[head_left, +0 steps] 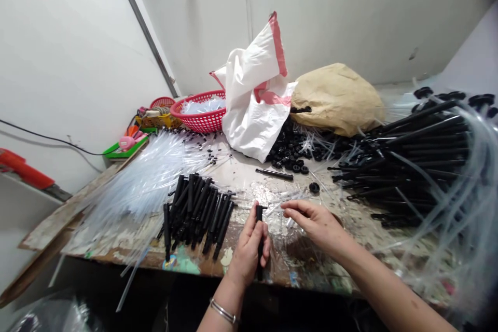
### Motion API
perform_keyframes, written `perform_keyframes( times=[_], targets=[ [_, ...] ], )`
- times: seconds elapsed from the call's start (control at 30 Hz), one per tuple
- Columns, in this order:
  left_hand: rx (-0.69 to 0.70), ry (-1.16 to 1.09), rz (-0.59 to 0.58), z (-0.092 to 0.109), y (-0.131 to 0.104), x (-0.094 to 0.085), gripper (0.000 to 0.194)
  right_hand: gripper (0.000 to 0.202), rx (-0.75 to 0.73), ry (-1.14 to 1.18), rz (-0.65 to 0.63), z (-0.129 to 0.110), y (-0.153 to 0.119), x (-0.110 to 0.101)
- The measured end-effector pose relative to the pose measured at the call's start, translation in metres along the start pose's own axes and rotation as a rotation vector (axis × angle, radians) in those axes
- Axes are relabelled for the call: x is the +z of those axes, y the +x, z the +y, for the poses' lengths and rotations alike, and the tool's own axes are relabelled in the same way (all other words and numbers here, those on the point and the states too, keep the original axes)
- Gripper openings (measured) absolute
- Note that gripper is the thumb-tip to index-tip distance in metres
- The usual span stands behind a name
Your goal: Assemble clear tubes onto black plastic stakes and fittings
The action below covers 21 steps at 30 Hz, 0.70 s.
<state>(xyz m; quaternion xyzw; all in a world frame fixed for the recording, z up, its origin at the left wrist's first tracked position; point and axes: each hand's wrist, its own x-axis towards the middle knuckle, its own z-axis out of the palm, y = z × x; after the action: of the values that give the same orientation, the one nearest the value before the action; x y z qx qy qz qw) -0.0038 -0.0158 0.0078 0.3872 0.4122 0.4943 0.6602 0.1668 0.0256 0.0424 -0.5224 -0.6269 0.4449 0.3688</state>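
Near the table's front edge, my left hand (252, 246) is wrapped round a black tube (259, 213) that stands nearly upright, its small side nozzle at the top. To the right of it my right hand (307, 218) has thumb and forefinger pinched together beside thin clear tubes (274, 198) lying on the table; what the fingertips hold is too small to make out. A pile of black tubes (200, 207) lies left of my left hand. One more black tube (274, 174) and a black cap (314, 187) lie beyond my hands.
Long clear tubes (143, 181) spread at the left. Behind stand a red basket (202, 120), a white sack (249, 98) and a tan sack (338, 98), with black caps (288, 148) in front. Black tubes with clear hoses (420, 155) heap at the right. The table edge (272, 277) is close.
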Motion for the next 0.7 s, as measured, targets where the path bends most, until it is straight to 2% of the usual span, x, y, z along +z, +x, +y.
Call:
perform_keyframes(
  times=[0.13,0.7],
  targets=[
    [0.011,-0.060,0.041,-0.0009,0.0012,-0.0002,0.056,0.024,0.004,-0.018,0.026,0.0011,0.0056,0.0079],
    [0.018,-0.094,0.019,-0.0028,0.0004,-0.0042,0.052,0.024,-0.025,-0.082,0.039,-0.0044,0.0016,0.0124]
  ],
)
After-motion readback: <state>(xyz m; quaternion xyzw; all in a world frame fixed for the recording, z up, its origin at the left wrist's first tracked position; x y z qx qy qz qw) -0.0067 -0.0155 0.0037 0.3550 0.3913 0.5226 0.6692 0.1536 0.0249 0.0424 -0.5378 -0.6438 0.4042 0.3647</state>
